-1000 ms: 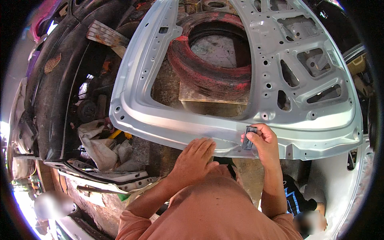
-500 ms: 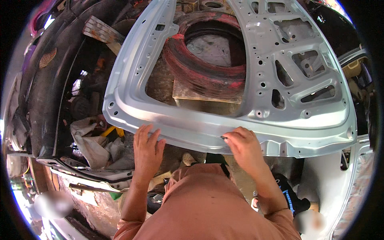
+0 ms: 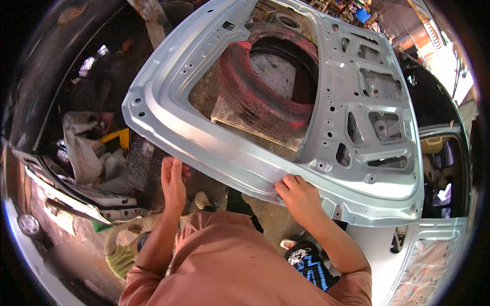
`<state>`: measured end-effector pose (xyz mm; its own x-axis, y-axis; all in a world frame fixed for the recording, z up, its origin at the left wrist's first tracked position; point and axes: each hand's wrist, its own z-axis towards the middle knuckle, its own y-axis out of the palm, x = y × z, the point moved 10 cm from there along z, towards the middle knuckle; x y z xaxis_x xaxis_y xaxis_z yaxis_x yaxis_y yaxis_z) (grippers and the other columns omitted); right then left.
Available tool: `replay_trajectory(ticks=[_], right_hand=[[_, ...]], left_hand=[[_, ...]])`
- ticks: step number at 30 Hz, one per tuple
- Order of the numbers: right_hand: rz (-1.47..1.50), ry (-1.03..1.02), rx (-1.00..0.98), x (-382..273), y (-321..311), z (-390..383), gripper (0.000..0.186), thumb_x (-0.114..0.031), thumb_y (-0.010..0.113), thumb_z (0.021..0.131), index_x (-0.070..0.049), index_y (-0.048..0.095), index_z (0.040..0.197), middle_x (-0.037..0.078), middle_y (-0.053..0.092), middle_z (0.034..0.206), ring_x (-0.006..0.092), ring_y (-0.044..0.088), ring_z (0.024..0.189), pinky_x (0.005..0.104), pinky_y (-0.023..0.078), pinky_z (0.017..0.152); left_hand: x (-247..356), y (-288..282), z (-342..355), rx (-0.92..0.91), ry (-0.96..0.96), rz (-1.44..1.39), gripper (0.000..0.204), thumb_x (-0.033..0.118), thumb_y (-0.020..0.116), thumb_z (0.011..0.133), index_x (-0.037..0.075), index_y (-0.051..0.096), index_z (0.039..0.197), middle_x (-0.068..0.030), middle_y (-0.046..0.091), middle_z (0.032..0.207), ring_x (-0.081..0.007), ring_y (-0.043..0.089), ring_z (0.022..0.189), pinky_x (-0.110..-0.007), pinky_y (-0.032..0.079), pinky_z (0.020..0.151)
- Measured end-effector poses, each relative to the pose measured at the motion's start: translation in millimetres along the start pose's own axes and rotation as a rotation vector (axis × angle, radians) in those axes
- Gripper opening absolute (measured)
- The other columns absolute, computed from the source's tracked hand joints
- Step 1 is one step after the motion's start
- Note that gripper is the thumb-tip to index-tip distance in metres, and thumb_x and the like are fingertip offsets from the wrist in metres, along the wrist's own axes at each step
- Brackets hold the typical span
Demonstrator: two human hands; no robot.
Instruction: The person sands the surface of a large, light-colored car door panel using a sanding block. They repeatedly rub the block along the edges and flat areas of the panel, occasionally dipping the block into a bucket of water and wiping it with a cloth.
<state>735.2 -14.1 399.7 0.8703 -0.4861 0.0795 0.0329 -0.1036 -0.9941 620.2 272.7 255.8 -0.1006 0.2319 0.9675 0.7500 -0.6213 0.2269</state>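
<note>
A silver-grey car tailgate (image 3: 224, 148), its inner side facing up, lies tilted in front of me. It has a large window opening and several cut-outs. My right hand (image 3: 301, 200) is closed, its fingers bent and pressed together on the tailgate's near rim; whatever is in the pinch is hidden. Just off the rim's left part, my left hand (image 3: 174, 184) is raised with its fingers extended, holding nothing that I can see. Whether its fingertips touch the edge, I cannot tell.
A worn red-and-black tire (image 3: 270, 109) shows through the window opening, on a wooden board (image 3: 245, 127). At left stands a dark car body (image 3: 38, 76) with grey cloth (image 3: 84, 148) beside it. A pale car panel (image 3: 372, 255) is at lower right.
My view has turned, so the tailgate slants down to the right. My left hand has come off its surface. My right fingers, which pinched a small dark piece, are now curled down onto the rim.
</note>
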Motion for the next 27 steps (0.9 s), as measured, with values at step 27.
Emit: replay_trajectory(ticks=[27], right_hand=[[-0.027,-0.231,0.208,-62,-10,89,0.022,-0.017,0.068,0.082,-0.011,0.069,0.103,0.002,0.056,0.096,0.0206,0.064,0.095,0.0345,0.06,0.074]], left_hand=[[-11,15,17,-0.038,-0.263,0.047,0.045,0.041,0.046,0.114,0.001,0.063,0.125,-0.0051,0.067,0.089,-0.0126,0.062,0.069,-0.029,0.05,0.064]])
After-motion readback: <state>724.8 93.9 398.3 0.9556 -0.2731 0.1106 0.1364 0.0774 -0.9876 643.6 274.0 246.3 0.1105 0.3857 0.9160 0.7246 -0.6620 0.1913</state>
